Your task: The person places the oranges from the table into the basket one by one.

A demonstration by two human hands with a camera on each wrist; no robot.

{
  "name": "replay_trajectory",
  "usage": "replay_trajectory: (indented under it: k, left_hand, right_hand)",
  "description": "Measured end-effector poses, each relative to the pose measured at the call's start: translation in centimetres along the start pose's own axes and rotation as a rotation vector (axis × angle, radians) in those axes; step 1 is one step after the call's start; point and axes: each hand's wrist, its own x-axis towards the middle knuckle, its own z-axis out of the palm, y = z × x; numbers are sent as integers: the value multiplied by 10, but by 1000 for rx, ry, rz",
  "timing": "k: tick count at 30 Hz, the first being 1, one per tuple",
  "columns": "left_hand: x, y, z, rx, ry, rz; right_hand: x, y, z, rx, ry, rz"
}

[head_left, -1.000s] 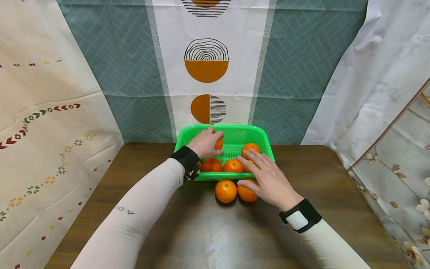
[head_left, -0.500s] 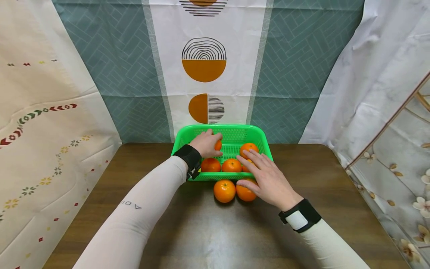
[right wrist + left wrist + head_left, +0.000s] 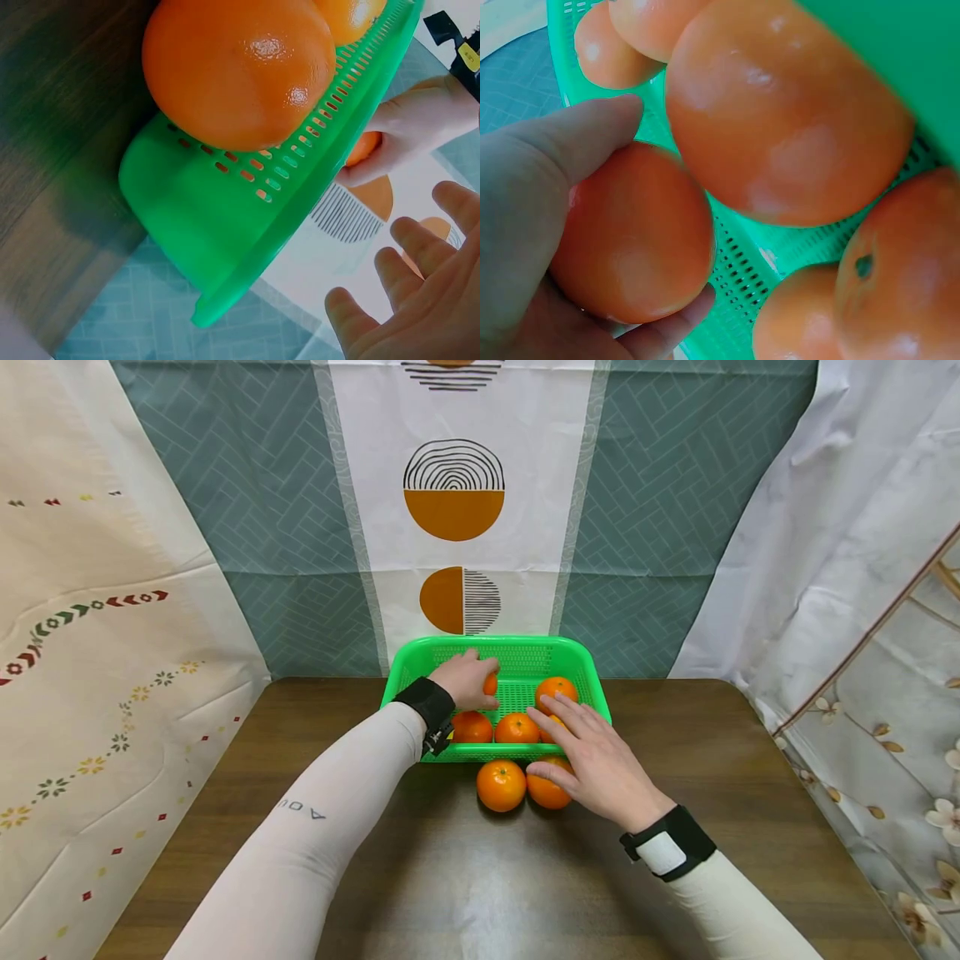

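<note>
My left hand [image 3: 463,683] reaches into the green plastic basket [image 3: 498,642] and holds an orange [image 3: 641,232] between thumb and fingers. In the left wrist view, other oranges [image 3: 780,112] lie close beside the held one. Spread fingers show on my right hand [image 3: 596,760], which hovers over the basket's front right edge. Beneath its thumb, one orange [image 3: 548,789] stands on the table, partly covered in the head view. The right wrist view shows the right hand's fingers [image 3: 397,277] apart, with nothing between them.
Several oranges [image 3: 517,728] line the basket's front side, and another [image 3: 557,692] lies at its right. A second loose orange [image 3: 501,786] stands on the brown wooden table [image 3: 450,877] before the basket. Patterned cloth [image 3: 457,410] hangs behind the table.
The left wrist and forearm have shifted slightly to the right, with the orange still in the hand. The right hand stays nearly in place, and the head view has shifted a little.
</note>
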Motion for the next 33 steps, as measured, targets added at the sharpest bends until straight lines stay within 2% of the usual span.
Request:
replay_trajectory:
  k: [7,14,18,33]
  left_hand:
    - [4,-3,-2,4,2,-2]
    - [14,-11,3,-19,-89,-44]
    - [19,-11,6,-29,-129,-41]
    - [20,-12,10,-64,-192,-40]
  right_hand:
    - [1,0,2,8,5,-9]
    - [0,1,1,20,22,-12]
    - [-1,2,1,26,30,-9]
    - [0,2,4,28,52,-22]
